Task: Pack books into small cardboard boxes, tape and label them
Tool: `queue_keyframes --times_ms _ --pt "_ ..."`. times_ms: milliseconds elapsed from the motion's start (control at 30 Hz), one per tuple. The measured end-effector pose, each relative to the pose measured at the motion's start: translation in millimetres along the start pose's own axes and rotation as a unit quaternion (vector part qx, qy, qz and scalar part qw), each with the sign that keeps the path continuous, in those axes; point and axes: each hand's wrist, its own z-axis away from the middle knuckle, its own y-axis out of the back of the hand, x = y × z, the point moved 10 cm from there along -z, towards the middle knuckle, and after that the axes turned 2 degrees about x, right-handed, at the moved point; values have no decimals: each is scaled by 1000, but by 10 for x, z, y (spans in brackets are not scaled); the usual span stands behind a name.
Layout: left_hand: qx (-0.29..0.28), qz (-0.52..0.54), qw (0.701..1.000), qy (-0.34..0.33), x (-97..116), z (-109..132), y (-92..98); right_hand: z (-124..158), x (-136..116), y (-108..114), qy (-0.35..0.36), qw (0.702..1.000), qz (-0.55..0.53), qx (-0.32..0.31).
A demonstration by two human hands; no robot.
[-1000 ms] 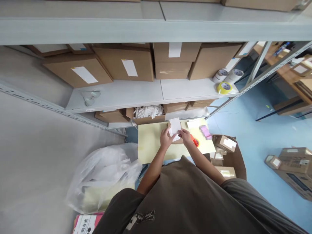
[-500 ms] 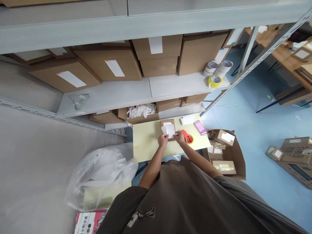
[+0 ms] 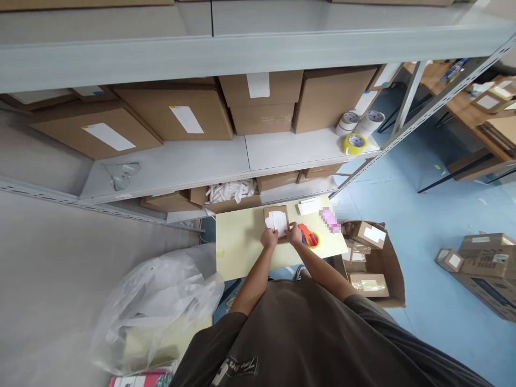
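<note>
A small brown cardboard box [image 3: 284, 209] lies on the pale yellow tabletop [image 3: 242, 231]. On its top face is a white label [image 3: 279, 222], lying nearly flat, with a smaller white piece at its left side. My left hand [image 3: 269, 238] pinches the label's near left edge. At the near right corner of the label, beside the box edge, my right hand [image 3: 294, 234] is closed with its fingertips on the paper. An orange tape dispenser [image 3: 307, 234] with a yellow roll rests just right of my right hand.
White slips [image 3: 309, 206] and a pixelated pink object [image 3: 330, 220] are on the table's right part. An open carton [image 3: 397, 269] of small boxes stands right. Shelving [image 3: 181, 161] with boxes spans the front. A plastic bag [image 3: 161, 290] sits left.
The label, raised and bent before, now lies flatter on the box. Both hands have come slightly nearer each other at its near edge. The view has shifted slightly.
</note>
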Motion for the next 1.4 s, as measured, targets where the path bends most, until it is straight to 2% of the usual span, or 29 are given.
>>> queue_keyframes --times_ms 167,233,300,400,467,600,700,767,867,933,1000,1067,1167,1267,1333,1400 --pt "-29 -76 997 7 -71 -113 48 -21 -86 -5 30 988 146 -36" --pt "-18 -83 995 -49 47 -158 100 -26 -221 2 71 976 203 -40" --pt "7 -72 987 -143 267 -173 136 -2 -434 -44 149 957 242 -48" --pt "0 -55 973 -223 463 -201 52 112 -611 -243 241 921 283 -117" --pt "-26 -56 973 -221 453 -271 -49 204 -568 -333 257 904 304 -157" --pt "-55 -58 973 -216 359 -409 -156 410 -323 -323 278 891 319 -163" --pt "-61 -55 971 -223 311 -441 -178 516 -105 -265 289 899 286 -161" --pt "-60 -52 972 -221 291 -437 -188 488 9 -172 273 922 238 -135" --pt "-58 -37 972 -223 293 -420 -191 363 169 -55 191 966 150 -92" --pt "-53 -22 973 -223 274 -428 -151 353 193 -127 152 979 96 -100" --pt "-40 1 976 -214 188 -463 -46 425 80 -267 164 979 53 -105" --pt "-29 41 979 -198 15 -504 109 537 -97 -373 201 977 24 -72" --pt "-26 121 983 -135 -441 -513 357 690 -306 -459 232 973 -4 3" --pt "-9 198 978 -57 -960 -366 559 726 -428 -535 216 975 -11 49" --pt "4 255 967 -25 -1208 -225 637 681 -486 -697 186 982 -1 24" --pt "7 305 952 -9 -1350 -123 666 639 -527 -954 150 988 17 -41"
